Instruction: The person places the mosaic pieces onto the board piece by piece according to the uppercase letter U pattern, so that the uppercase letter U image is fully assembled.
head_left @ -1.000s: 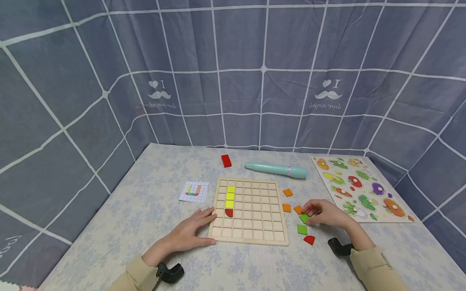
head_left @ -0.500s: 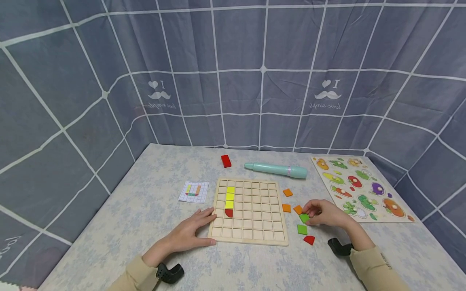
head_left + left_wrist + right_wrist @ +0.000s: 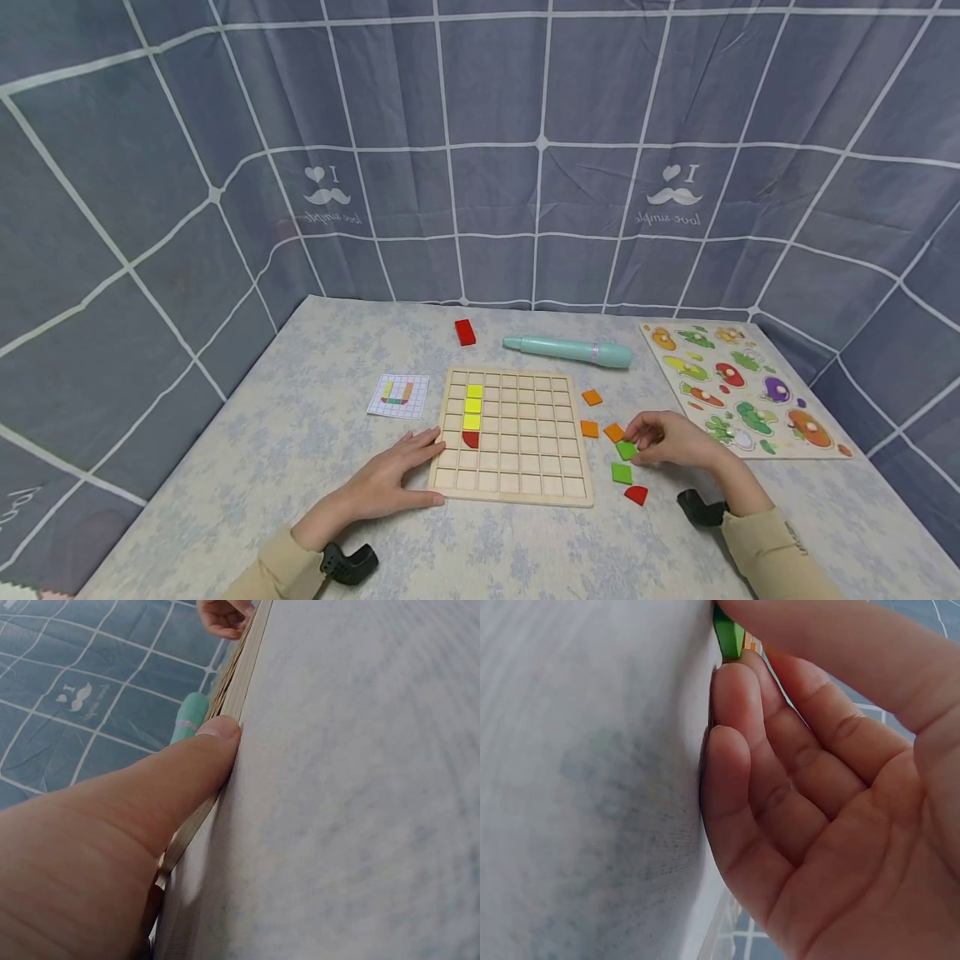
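Pinching a green tile [image 3: 625, 451] between thumb and fingertips, my right hand [image 3: 675, 443] is low at the right of a wooden grid board [image 3: 528, 450]. My left hand [image 3: 390, 482] lies spread with its fingers loose at the board's left edge, and the left wrist view shows that thumb against the board's side. My two hands are well apart, with the board between them.

Close to my right fingertips lies an orange tile [image 3: 614, 432]; I cannot tell whether it touches the green one. A second orange tile [image 3: 590, 429] is just beside the board's right edge, and a third orange tile [image 3: 592, 397] sits farther back. Nearer to me are another green tile [image 3: 622, 473] and a red rounded piece [image 3: 636, 495], lying apart.

On the board, towards its left, three yellow tiles [image 3: 473, 406] stand in a column, with a red curved piece [image 3: 471, 439] in the cell directly below them.

Left of the board, a small white card [image 3: 399, 396] shows a coloured U shape on a grid. Behind the board lie a red block [image 3: 465, 332] and a long teal marker-shaped object [image 3: 567, 351]. A vegetable puzzle [image 3: 787, 447] fills the far right of the worktop [image 3: 525, 550]. Blue-grey checked cloth [image 3: 487, 196] hangs behind and on both sides.
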### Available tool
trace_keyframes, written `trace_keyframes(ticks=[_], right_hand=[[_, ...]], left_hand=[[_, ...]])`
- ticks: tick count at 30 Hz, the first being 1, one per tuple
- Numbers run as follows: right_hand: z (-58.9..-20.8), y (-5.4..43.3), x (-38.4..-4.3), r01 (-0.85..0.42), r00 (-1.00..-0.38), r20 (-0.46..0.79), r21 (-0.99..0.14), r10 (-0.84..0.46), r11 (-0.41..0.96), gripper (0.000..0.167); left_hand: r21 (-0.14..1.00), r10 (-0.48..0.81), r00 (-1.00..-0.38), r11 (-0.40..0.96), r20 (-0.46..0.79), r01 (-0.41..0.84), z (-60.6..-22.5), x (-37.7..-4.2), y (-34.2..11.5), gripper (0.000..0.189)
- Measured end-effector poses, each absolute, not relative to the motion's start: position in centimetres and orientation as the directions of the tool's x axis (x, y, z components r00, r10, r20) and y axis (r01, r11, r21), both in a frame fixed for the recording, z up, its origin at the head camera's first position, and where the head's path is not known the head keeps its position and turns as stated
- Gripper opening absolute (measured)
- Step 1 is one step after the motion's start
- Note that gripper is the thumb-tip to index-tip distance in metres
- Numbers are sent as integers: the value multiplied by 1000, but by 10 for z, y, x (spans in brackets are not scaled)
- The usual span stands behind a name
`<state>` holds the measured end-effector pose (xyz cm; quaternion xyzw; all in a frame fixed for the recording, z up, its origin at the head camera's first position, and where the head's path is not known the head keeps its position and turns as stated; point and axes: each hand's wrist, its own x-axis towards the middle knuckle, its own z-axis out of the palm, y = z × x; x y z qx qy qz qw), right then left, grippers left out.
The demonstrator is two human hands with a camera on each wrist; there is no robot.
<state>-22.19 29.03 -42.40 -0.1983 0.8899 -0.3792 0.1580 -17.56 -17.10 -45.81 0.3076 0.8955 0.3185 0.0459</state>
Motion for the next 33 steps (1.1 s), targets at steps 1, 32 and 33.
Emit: trace_keyframes(ticks=[1,32,33], right_hand=[[-424,290,-222,-232,-871,-131,-739,-473,632,29],[-417,286,-222,-228,-887,-137,-701,-441,676,30],[-416,285,-222,-236,-886,-131,-699,-444,675,29]], left_hand=[[599,580,-807,608,113,521,-458,-176,-171,77],[600,582,-806,609,106,519,-459,-177,-172,78],[598,582,-806,609,109,521,-459,-177,-172,78]])
